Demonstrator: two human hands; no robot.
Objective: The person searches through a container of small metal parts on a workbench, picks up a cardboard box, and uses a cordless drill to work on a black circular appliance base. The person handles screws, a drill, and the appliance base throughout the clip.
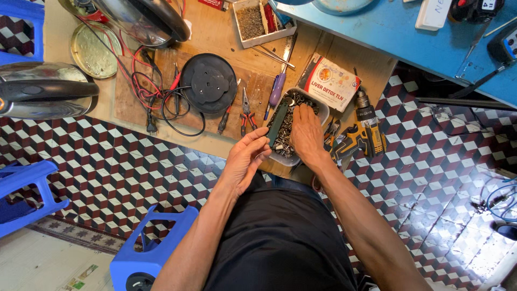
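Near edge of the bench: my right hand [307,134] lies flat, fingers spread, in the plastic tub [322,110] of mixed screws and small metal parts [285,126], a dark flat bar [278,125] lying across them; my left hand [245,159], just beside the tub's left rim, pinches something too small to tell; far edge, white tray [257,36] of fine hardware

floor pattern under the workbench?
The floor is tiled in a tumbling-cube pattern of dark red, black and white. It shows best in the head view.
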